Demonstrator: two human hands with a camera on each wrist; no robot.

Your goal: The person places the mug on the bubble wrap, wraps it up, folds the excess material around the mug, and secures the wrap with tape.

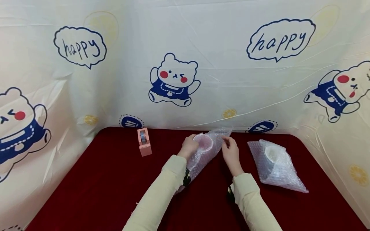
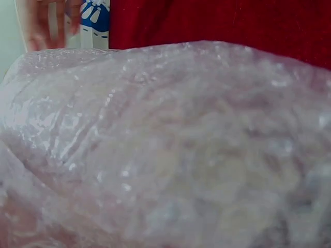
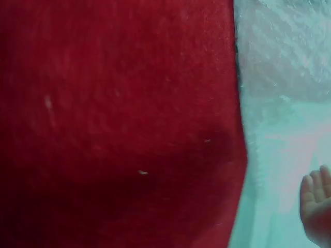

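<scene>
A pink cup [image 1: 204,143], its round mouth facing up, is wrapped in bubble wrap [image 1: 199,163] near the table's back edge. My left hand [image 1: 189,146] grips it from the left, fingers at the rim. In the left wrist view, crinkled wrap [image 2: 170,144] fills most of the picture. Just right of the cup, my right hand [image 1: 231,154] is held with loosely bent fingers, its fingertips right at the loose corner of wrap. Fingers [image 3: 316,188] show at the lower right of the right wrist view, with wrap above them.
A second cup [image 1: 271,154] in bubble wrap lies on the right of the dark red tablecloth [image 1: 101,179]. On the left at the back stands a pink tape dispenser [image 1: 145,144]. A printed white curtain [image 1: 219,57] closes off the back and sides.
</scene>
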